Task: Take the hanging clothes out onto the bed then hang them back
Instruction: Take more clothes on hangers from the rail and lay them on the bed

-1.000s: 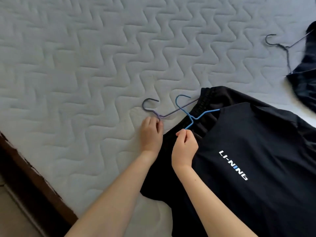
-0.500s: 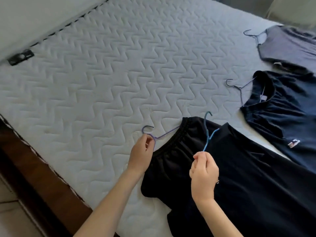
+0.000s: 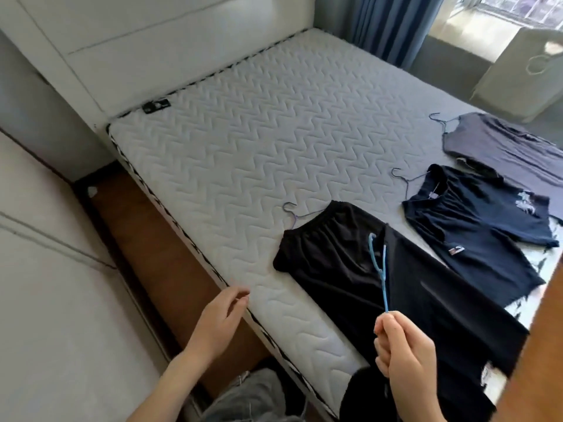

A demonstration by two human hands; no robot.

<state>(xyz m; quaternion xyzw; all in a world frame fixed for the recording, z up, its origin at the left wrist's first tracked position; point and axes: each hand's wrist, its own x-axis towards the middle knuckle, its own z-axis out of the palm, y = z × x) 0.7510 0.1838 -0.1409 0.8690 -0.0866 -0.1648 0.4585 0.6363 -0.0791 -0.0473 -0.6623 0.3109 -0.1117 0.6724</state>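
My right hand grips a light blue wire hanger and holds it lifted, with a black T-shirt hanging from it and trailing over the bed. My left hand hovers over the near edge of the mattress, fingers relaxed, holding nothing. Black shorts lie flat on the bed on a purple hanger. Further right lie a navy shirt on a dark hanger and a grey garment on another hanger.
A padded white headboard stands at the far side. A brown wooden bed frame runs along the near edge beside a grey upholstered panel. Blue curtains and a window are at the back right. A brown wooden surface fills the lower right.
My left hand let go of the purple hanger and drew back to the mattress edge. My right hand lifted the blue hanger with the black T-shirt toward me. The view pulled back.
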